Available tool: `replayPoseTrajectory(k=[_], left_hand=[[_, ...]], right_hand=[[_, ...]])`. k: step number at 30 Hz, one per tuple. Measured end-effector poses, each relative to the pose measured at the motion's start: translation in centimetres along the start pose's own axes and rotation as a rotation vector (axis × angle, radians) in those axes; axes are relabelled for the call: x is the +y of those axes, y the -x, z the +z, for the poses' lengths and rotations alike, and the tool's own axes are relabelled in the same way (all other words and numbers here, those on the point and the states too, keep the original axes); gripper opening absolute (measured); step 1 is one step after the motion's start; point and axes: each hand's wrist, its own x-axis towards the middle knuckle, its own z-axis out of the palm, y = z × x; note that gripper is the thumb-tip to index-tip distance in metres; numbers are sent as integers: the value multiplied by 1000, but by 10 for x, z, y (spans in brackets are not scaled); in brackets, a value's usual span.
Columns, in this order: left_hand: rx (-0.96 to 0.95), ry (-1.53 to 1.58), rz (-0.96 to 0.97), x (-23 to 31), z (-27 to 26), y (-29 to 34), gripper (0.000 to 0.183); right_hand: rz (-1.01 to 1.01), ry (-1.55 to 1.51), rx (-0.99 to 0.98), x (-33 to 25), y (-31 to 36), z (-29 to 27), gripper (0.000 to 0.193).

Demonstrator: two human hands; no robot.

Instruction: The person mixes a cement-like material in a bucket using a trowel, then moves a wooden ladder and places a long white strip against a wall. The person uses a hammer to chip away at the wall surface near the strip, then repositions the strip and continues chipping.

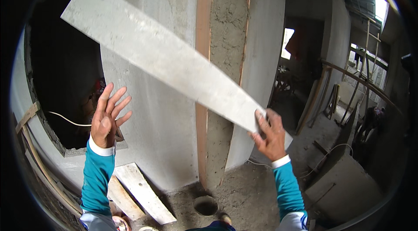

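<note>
A long, pale grey flat board point(165, 52) is held up at a slant in front of the wall, its far end high on the left. My right hand point(271, 134) grips its lower right end, thumb and fingers on the edges. Below the board's left part, my left hand point(109, 115) is raised with fingers spread, apart from the board and holding nothing. Behind the board runs a vertical strip of rough wet-looking mortar point(228, 22) on the wall corner, edged on its left by a brown wooden batten point(203, 139).
Two boards point(141, 192) lean low at left, near a dark window opening point(65, 78). A round bucket point(206, 205) stands on the floor by my feet. Wooden poles point(365, 83) and a bent-over person point(371, 120) are at right; a pale cable point(324, 159) crosses the floor.
</note>
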Motion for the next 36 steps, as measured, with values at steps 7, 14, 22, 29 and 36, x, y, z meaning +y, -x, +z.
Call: replayPoseTrajectory(k=[7,14,22,29,36], left_hand=[[128,-161,-69,-56,46,4,100],[297,-200,-209,-144,85,39,65],[646,-286,-583,-255,51,168,43],[801,-216,-780,-379,13,318,51],[494,-596,-1001,-395,60,394,46]], right_hand=[[-318,303,391,158,-281,-46,79],[-437,495,640,218,-518,-80,62],[-477,430,595,222,-623,-77,65],[-434,366,477,214,-666,-62,62],[-433,393,686,211,-700,-40,57]])
